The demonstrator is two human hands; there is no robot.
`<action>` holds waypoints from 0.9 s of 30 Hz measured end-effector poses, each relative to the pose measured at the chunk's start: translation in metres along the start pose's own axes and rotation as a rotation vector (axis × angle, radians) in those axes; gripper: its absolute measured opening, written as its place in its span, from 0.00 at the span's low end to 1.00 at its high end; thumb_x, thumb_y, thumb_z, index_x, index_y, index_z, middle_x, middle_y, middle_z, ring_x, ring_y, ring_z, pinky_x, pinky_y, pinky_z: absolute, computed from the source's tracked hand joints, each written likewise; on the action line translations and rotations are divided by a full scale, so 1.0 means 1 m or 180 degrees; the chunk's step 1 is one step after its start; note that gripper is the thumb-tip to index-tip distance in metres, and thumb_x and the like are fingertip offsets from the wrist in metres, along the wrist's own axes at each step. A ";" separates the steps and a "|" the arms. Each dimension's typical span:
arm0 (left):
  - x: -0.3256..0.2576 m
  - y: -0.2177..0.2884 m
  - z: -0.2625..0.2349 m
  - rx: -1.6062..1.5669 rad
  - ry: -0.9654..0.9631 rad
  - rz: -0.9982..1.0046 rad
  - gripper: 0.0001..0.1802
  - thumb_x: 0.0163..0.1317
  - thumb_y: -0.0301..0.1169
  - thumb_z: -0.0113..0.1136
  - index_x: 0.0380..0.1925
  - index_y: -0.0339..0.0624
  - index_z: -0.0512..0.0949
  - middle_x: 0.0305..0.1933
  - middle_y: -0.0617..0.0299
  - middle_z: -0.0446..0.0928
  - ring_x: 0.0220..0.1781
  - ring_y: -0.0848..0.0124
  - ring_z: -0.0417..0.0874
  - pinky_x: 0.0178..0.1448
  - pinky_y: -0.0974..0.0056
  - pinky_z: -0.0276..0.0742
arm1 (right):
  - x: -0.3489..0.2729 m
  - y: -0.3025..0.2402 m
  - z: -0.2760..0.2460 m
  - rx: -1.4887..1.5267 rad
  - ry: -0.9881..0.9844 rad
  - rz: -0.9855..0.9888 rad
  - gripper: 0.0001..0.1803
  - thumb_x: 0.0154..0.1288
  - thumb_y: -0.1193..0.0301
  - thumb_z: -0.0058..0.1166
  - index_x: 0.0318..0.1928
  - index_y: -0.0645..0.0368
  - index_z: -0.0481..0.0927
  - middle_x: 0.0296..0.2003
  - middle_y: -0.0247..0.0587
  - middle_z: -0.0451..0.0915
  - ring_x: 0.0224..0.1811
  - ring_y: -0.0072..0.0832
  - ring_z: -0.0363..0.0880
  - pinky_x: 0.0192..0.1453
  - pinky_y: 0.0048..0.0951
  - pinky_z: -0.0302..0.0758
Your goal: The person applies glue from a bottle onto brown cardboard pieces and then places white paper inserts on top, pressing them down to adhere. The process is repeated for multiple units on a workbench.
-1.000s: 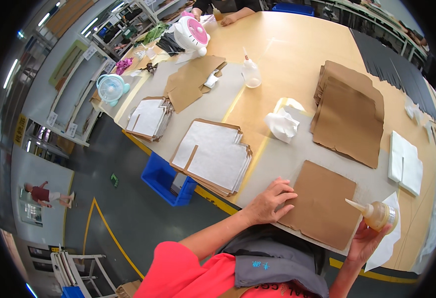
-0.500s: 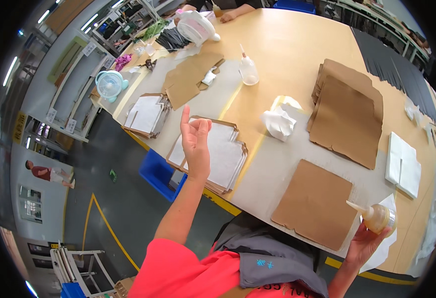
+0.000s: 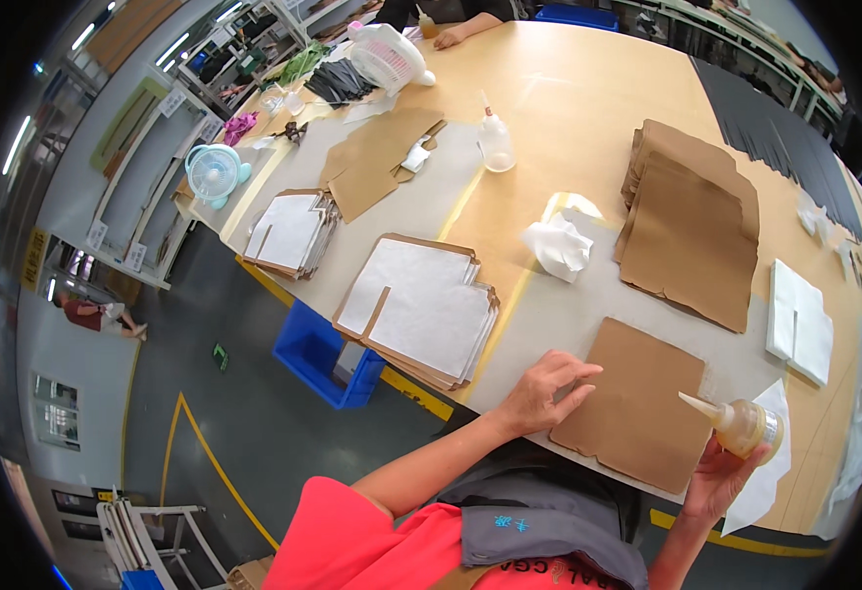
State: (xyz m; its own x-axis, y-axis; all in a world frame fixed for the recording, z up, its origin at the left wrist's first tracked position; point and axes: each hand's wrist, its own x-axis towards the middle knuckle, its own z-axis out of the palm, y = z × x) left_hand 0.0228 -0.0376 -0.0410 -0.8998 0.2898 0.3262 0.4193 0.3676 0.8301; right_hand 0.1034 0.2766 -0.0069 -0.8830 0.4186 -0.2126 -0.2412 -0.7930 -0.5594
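Note:
My right hand [image 3: 714, 480] is wrapped round a squeeze bottle [image 3: 746, 430] of amber liquid, its pointed nozzle tilted toward the upper left. Just left of it a squarish brown leather-like sheet [image 3: 635, 403] lies flat near the table's front edge. At this sheet's left edge is my left hand [image 3: 547, 393], with thumb and forefinger slightly apart and nothing visible between them; whether the fingertips touch the sheet I cannot tell. White paper [image 3: 760, 482] hangs beneath the bottle. Farther left lies a stack of brown pieces with white backing [image 3: 421, 310].
Behind the sheet rises a brown stack [image 3: 687, 231], with crumpled white paper [image 3: 559, 246] beside it. Another bottle [image 3: 495, 143] stands upright farther back. White folded sheets [image 3: 798, 324] lie at right, a small fan [image 3: 217, 174] at far left. A blue bin [image 3: 328, 359] sits below the table edge.
My left hand has come down and right, from above the white-backed stack to the left edge of the brown sheet. The right hand keeps the bottle almost where it was.

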 end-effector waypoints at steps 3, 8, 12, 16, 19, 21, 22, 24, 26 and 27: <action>0.001 0.000 -0.003 -0.0150 0.0088 -0.0129 0.17 0.63 0.26 0.67 0.53 0.44 0.85 0.46 0.58 0.83 0.51 0.61 0.82 0.55 0.60 0.80 | 0.000 0.010 0.005 0.0083 -0.0040 0.0076 0.33 0.73 0.53 0.60 0.70 0.55 0.69 0.65 0.43 0.77 0.63 0.37 0.81 0.62 0.37 0.86; 0.002 0.000 -0.005 -0.0227 0.0113 -0.0146 0.15 0.64 0.26 0.66 0.51 0.43 0.85 0.48 0.56 0.84 0.53 0.60 0.83 0.57 0.60 0.80 | 0.004 0.019 0.010 0.0089 -0.0263 0.0158 0.33 0.73 0.54 0.60 0.71 0.56 0.68 0.65 0.43 0.77 0.65 0.37 0.79 0.65 0.37 0.84; 0.002 -0.002 -0.006 -0.0324 0.0142 -0.0152 0.14 0.64 0.26 0.66 0.50 0.42 0.85 0.49 0.55 0.84 0.53 0.59 0.84 0.59 0.60 0.80 | 0.008 0.022 0.028 0.0027 -0.0572 0.0274 0.32 0.73 0.54 0.60 0.70 0.55 0.69 0.65 0.43 0.77 0.65 0.36 0.79 0.64 0.36 0.84; 0.005 0.005 -0.016 -0.0403 0.0074 -0.0273 0.13 0.64 0.26 0.67 0.49 0.42 0.85 0.50 0.54 0.84 0.53 0.58 0.84 0.59 0.59 0.80 | 0.027 0.035 0.056 -0.0186 -0.0446 0.0260 0.31 0.73 0.53 0.60 0.68 0.54 0.72 0.62 0.41 0.79 0.61 0.33 0.82 0.61 0.33 0.85; 0.019 0.008 -0.034 0.0176 0.0139 -0.0109 0.13 0.64 0.25 0.67 0.49 0.44 0.86 0.50 0.54 0.83 0.53 0.56 0.84 0.58 0.59 0.80 | 0.035 0.051 0.075 -0.0432 -0.0402 0.0063 0.29 0.73 0.53 0.60 0.67 0.53 0.73 0.60 0.37 0.81 0.60 0.29 0.82 0.59 0.33 0.86; 0.040 0.003 -0.052 0.0663 0.0244 0.0099 0.14 0.63 0.24 0.67 0.49 0.44 0.86 0.49 0.54 0.83 0.53 0.55 0.83 0.57 0.58 0.80 | 0.044 0.067 0.086 -0.0640 -0.0494 -0.0018 0.26 0.75 0.56 0.59 0.66 0.54 0.74 0.58 0.35 0.81 0.59 0.27 0.81 0.59 0.34 0.85; 0.055 -0.001 -0.060 0.0842 0.0278 0.0243 0.14 0.63 0.23 0.67 0.49 0.45 0.86 0.49 0.55 0.82 0.53 0.55 0.83 0.57 0.58 0.80 | 0.052 0.076 0.090 -0.0943 -0.0526 -0.0101 0.27 0.74 0.56 0.60 0.66 0.54 0.73 0.58 0.36 0.80 0.60 0.28 0.81 0.60 0.35 0.85; 0.080 -0.011 -0.074 0.1158 0.0203 0.0474 0.15 0.62 0.22 0.66 0.49 0.45 0.85 0.48 0.56 0.82 0.52 0.55 0.82 0.56 0.57 0.79 | 0.071 0.098 0.099 -0.1540 -0.0594 -0.0250 0.29 0.74 0.57 0.61 0.68 0.56 0.70 0.59 0.37 0.78 0.61 0.28 0.80 0.60 0.35 0.85; 0.100 -0.024 -0.083 0.1393 0.0013 0.0650 0.15 0.62 0.21 0.65 0.49 0.44 0.85 0.48 0.57 0.81 0.51 0.56 0.82 0.55 0.57 0.79 | 0.086 0.114 0.110 -0.1728 -0.0641 -0.0226 0.34 0.72 0.58 0.64 0.70 0.57 0.65 0.60 0.39 0.76 0.62 0.30 0.78 0.61 0.36 0.84; 0.107 -0.028 -0.085 0.1515 -0.0096 0.0654 0.15 0.62 0.20 0.65 0.49 0.43 0.85 0.47 0.58 0.81 0.51 0.58 0.81 0.55 0.57 0.78 | 0.092 0.121 0.113 -0.1840 -0.0674 -0.0203 0.36 0.71 0.58 0.65 0.70 0.58 0.63 0.60 0.40 0.75 0.62 0.30 0.78 0.61 0.36 0.84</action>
State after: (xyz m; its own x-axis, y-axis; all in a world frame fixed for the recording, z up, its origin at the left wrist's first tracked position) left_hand -0.0955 -0.0917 0.0095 -0.7922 0.4211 0.4418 0.6018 0.6595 0.4505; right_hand -0.0521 0.1690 -0.0035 -0.9490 0.3134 -0.0338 -0.0913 -0.3762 -0.9220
